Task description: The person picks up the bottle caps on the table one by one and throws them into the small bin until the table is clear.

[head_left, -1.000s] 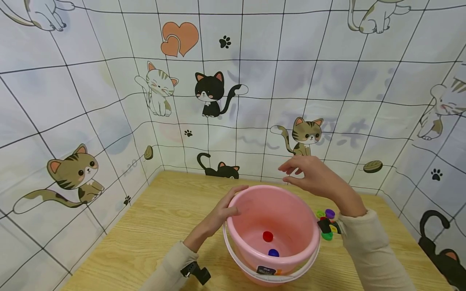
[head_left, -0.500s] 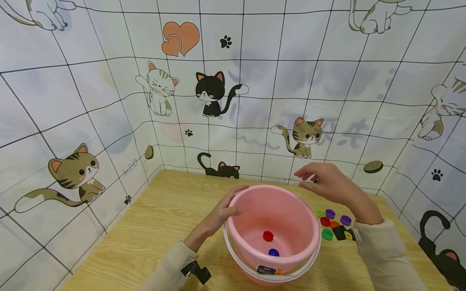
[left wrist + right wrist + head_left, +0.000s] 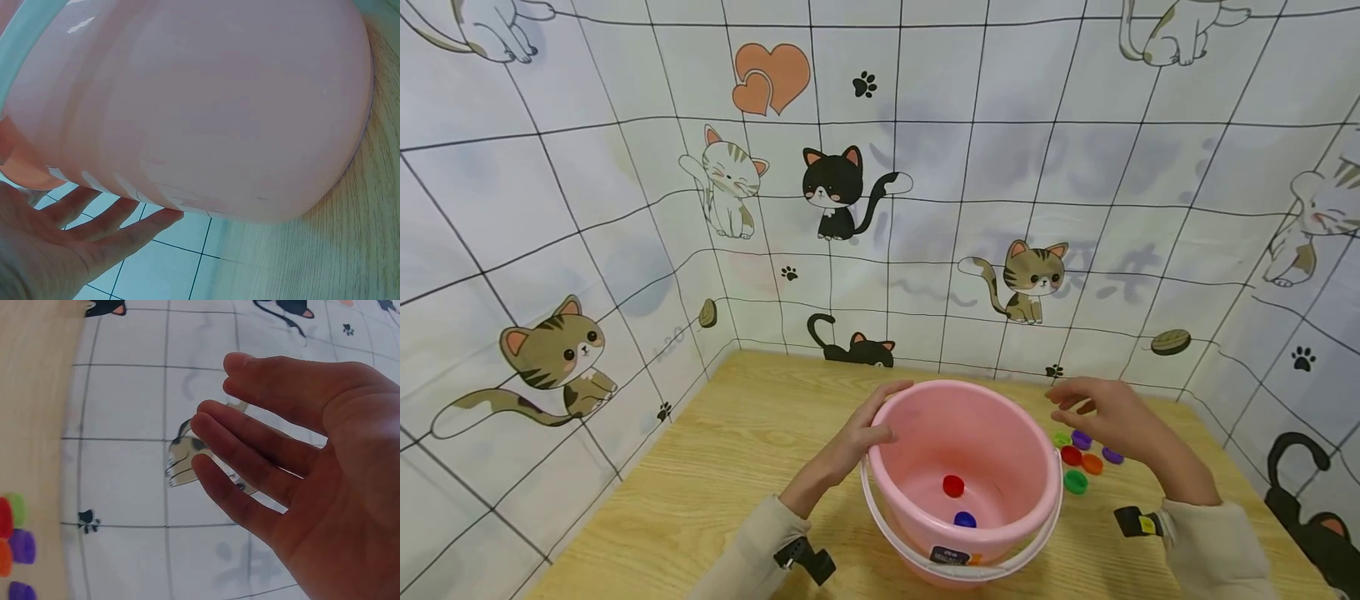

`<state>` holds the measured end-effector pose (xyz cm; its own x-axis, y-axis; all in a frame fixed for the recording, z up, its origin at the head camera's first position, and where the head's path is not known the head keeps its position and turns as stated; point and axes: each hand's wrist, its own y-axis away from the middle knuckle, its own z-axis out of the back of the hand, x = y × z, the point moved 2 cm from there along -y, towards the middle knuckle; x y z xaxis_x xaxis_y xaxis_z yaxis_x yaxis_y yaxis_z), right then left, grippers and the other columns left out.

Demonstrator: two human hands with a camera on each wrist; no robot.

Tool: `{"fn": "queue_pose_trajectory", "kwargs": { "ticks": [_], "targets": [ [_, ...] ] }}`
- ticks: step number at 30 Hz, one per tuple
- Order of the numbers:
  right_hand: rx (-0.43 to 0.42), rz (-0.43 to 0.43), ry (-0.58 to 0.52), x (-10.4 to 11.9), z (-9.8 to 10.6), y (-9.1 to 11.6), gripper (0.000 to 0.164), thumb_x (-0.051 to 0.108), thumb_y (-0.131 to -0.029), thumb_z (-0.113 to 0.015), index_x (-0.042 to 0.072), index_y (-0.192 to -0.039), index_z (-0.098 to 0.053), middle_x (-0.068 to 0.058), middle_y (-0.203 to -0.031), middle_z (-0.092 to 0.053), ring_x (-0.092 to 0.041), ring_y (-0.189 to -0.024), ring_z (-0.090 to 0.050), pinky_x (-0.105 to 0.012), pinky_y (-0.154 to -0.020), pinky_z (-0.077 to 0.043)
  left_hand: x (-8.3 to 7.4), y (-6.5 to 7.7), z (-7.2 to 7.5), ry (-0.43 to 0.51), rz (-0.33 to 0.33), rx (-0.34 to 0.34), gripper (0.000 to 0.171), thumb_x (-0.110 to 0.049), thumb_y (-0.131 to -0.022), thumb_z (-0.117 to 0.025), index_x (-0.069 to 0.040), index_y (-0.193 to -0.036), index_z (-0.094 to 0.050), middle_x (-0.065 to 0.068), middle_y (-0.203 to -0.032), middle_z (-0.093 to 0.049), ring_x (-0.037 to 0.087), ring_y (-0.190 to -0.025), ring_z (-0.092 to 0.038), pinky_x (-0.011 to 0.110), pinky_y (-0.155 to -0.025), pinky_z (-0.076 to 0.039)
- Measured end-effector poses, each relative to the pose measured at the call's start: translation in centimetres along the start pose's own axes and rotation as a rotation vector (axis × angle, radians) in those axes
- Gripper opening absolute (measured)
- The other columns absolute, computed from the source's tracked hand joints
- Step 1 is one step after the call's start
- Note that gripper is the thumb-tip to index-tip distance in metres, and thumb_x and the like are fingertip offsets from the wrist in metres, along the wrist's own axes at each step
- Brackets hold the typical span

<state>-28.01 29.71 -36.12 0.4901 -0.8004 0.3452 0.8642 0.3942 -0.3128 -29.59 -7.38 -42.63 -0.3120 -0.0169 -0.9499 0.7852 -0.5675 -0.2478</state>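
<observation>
A pink bucket [image 3: 917, 521] with a white handle [image 3: 925, 570] stands on the table in the head view. My left hand [image 3: 844, 450] grips its left rim, thumb over the inside and fingers against the outer wall [image 3: 237, 112]. Inside, a red bottle cap [image 3: 953, 486] and a blue one [image 3: 965, 520] lie at the bottom. To the right of the bucket my right hand [image 3: 1116, 421] hovers with loosely bent fingers and nothing in them. Several caps lie below it, including a red cap [image 3: 1071, 455], an orange cap [image 3: 1092, 464] and a green cap [image 3: 1076, 482].
The wooden table [image 3: 760, 417] backs onto a white grid curtain [image 3: 925, 283] printed with cats, which also hangs along both sides. Among the loose caps are purple ones [image 3: 24, 546], close to the bucket's right side.
My right hand has moved right and down from behind the bucket toward the loose caps, uncovering more of them. The left hand, the bucket and the caps inside stay in place.
</observation>
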Motion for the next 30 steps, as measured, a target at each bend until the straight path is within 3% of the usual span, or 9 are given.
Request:
{"fn": "queue_pose_trajectory", "kwargs": {
  "ticks": [11, 16, 24, 30],
  "targets": [
    [0.03, -0.088, -0.102, -4.3, -3.9, 2.9, 0.022, 0.012, -0.092, -0.075, 0.009, -0.113, -0.076, -0.004, -0.106, -0.076, -0.004, -0.089, -0.067, -0.023, -0.073, -0.059, -0.1, 0.1, 0.0, 0.006, -0.004, -0.003, 0.075, -0.021, -0.087, -0.052, -0.022, -0.16, -0.033, 0.019, -0.152, -0.045, 0.046, -0.119, -0.06, 0.063, -0.087, -0.059],
    [0.046, -0.119, -0.127, -5.7, -5.4, 4.0, 0.021, 0.017, -0.092, -0.076, 0.008, -0.111, -0.076, -0.005, -0.102, -0.077, -0.008, -0.09, -0.069, -0.025, -0.071, -0.058, -0.1, 0.1, 0.0, 0.005, -0.003, 0.0, 0.075, -0.02, -0.087, -0.051, -0.022, -0.16, -0.033, 0.018, -0.152, -0.046, 0.046, -0.12, -0.06, 0.062, -0.088, -0.059],
    [0.078, -0.153, -0.125, -7.0, -7.1, 4.9, 0.022, 0.018, -0.089, -0.079, 0.006, -0.107, -0.076, -0.008, -0.103, -0.077, -0.028, -0.093, -0.072, -0.044, -0.078, -0.063, -0.1, 0.3, -0.1, 0.012, 0.006, -0.004, 0.075, -0.02, -0.087, -0.051, -0.024, -0.16, -0.033, 0.017, -0.152, -0.046, 0.046, -0.119, -0.061, 0.06, -0.088, -0.06],
    [0.106, -0.183, -0.127, -7.4, -7.1, 5.2, 0.023, 0.021, -0.091, -0.077, 0.008, -0.11, -0.076, -0.007, -0.105, -0.077, -0.022, -0.094, -0.07, -0.038, -0.079, -0.06, -0.1, 0.0, 0.0, 0.004, -0.012, -0.005, 0.075, -0.018, -0.087, -0.05, -0.02, -0.16, -0.033, 0.017, -0.152, -0.045, 0.047, -0.121, -0.059, 0.056, -0.088, -0.061]
  ]
}}
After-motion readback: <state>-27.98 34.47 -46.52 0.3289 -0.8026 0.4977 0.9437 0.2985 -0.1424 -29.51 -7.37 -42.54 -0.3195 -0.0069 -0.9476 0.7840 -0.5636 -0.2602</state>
